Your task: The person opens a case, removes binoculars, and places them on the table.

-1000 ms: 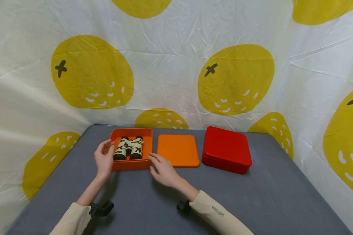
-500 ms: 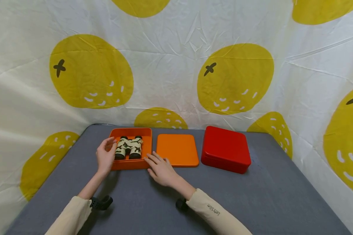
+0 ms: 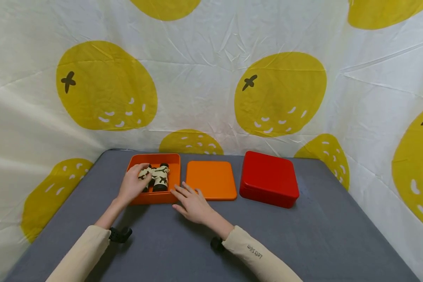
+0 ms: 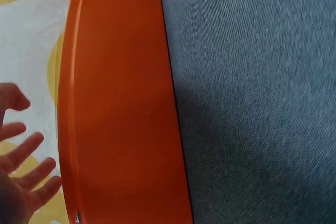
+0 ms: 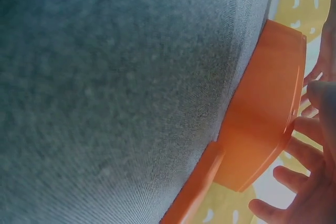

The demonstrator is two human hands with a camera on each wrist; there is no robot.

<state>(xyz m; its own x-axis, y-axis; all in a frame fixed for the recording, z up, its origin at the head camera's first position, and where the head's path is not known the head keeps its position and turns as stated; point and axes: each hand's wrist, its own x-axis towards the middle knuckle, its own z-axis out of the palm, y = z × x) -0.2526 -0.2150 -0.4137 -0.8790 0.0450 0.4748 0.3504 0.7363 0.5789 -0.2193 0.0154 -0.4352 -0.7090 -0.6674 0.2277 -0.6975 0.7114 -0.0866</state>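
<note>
A pair of toy binoculars (image 3: pixel 161 181) in cream and dark camouflage lies inside an orange box (image 3: pixel 154 199) at the back left. Over the left barrel reaches my left hand (image 3: pixel 133 185), hiding part of it. The left wrist view has the fingers of that left hand (image 4: pixel 23 174) spread above the box's rim. At the box's front right corner is my right hand (image 3: pixel 194 204), its fingers extended. In the right wrist view, fingertips of the right hand (image 5: pixel 310 174) are right at the rim of the orange box (image 5: pixel 265 95).
An orange lid (image 3: pixel 211 181) lies flat on the grey table (image 3: pixel 268 243), just right of the box. Farther right stands a closed red box (image 3: pixel 269 178). A white curtain (image 3: pixel 197 90) with yellow fruit prints hangs behind the table.
My left hand has moved right, from beside the box's left wall to over the binoculars. The right hand has shifted slightly left onto the box's front corner. The binoculars remain in the box.
</note>
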